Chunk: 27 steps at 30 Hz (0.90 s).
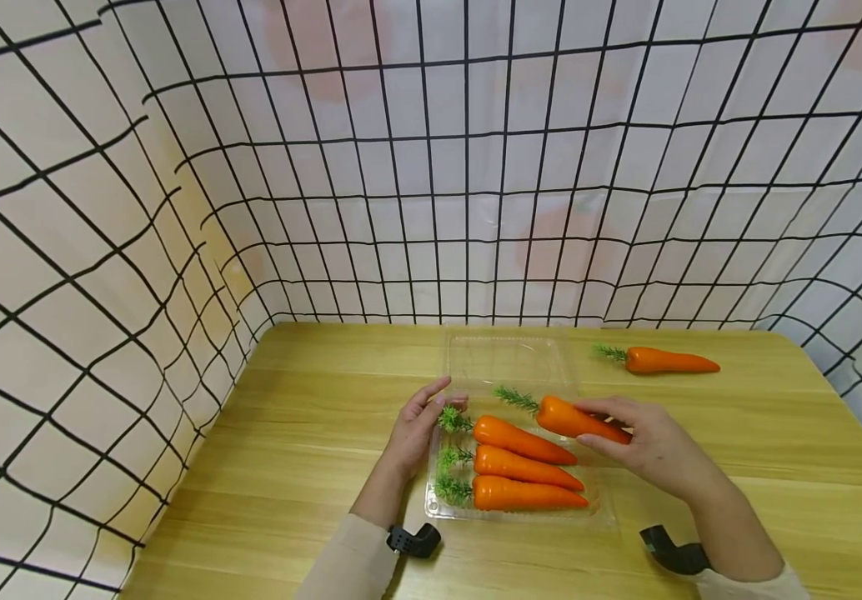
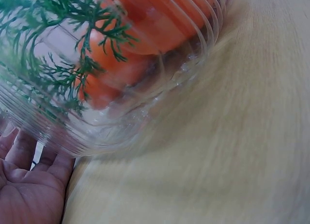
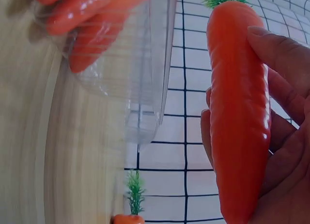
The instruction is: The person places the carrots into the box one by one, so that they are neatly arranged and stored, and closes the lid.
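My right hand [image 1: 652,437] grips an orange carrot [image 1: 562,417] with a green leafy top, held over the upper right of a clear plastic clamshell box [image 1: 513,516]. In the right wrist view, thumb and fingers wrap round this carrot [image 3: 240,103]. Three more carrots lie side by side inside the box, tops to the left; the nearest is the lowest carrot [image 1: 528,493]. My left hand [image 1: 412,429] rests against the box's left side, its fingers fairly straight. The left wrist view has the left palm [image 2: 34,185] beside the clear box wall [image 2: 111,141].
A single carrot [image 1: 667,361] lies on the wooden table [image 1: 288,417] at the back right. The box's transparent lid [image 1: 506,358] is folded back behind it. Black wire grid panels [image 1: 468,192] with white cloth behind stand along the back and sides.
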Tool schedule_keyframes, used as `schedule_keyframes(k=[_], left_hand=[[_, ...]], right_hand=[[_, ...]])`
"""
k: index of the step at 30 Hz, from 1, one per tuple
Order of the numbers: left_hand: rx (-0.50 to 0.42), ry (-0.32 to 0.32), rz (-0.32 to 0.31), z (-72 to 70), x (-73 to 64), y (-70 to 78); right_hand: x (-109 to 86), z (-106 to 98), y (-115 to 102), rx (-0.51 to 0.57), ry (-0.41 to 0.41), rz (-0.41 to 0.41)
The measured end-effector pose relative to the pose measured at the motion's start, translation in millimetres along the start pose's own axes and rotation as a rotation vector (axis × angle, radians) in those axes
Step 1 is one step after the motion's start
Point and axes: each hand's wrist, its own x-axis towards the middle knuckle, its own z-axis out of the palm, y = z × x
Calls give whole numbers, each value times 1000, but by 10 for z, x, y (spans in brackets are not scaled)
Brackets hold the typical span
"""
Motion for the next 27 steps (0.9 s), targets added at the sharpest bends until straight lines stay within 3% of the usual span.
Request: schedule_keyframes(k=[19, 27], left_hand=[[17, -3, 14, -10, -6, -13], [-4, -6, 1, -12, 12, -17]], right_hand=[[19, 262, -168, 138, -48, -142], [23, 375, -228, 123, -100, -121]])
